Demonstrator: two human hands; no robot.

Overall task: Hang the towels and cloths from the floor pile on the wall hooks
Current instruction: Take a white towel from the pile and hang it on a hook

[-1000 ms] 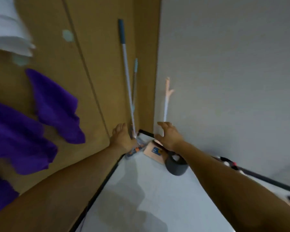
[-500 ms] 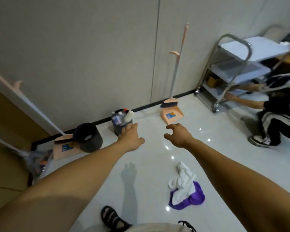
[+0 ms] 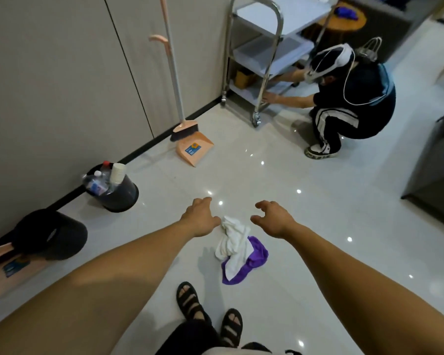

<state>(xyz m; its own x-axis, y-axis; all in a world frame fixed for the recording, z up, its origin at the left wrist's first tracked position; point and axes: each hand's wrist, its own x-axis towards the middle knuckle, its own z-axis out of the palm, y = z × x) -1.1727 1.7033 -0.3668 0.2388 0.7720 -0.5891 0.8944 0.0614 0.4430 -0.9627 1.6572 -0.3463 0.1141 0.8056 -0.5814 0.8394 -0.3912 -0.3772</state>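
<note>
Two cloths make up what is left of the pile (image 3: 241,254) — a crumpled white cloth (image 3: 232,239) lying across a purple cloth (image 3: 258,254) on the glossy floor (image 3: 318,226); a second ago the view faced a wood-panelled wall with purple cloths already hanging, half a second ago it had swung down to the floor with the pile low and off to the right, and now the pile lies between the left hand (image 3: 200,219) and the right hand (image 3: 273,221); I take that to mean the hanging is partly done and the person has turned back for the next piece. The left hand hovers just beside the white cloth's upper edge — whether it touches I cannot tell; the right hand hangs near the pile on the other side, clear of it; each grip is apart, fingers spread and loosely curled, holding nothing. No wall hook shows in this view, so the pick-up looks to come first, then a turn back to the wall.
</note>
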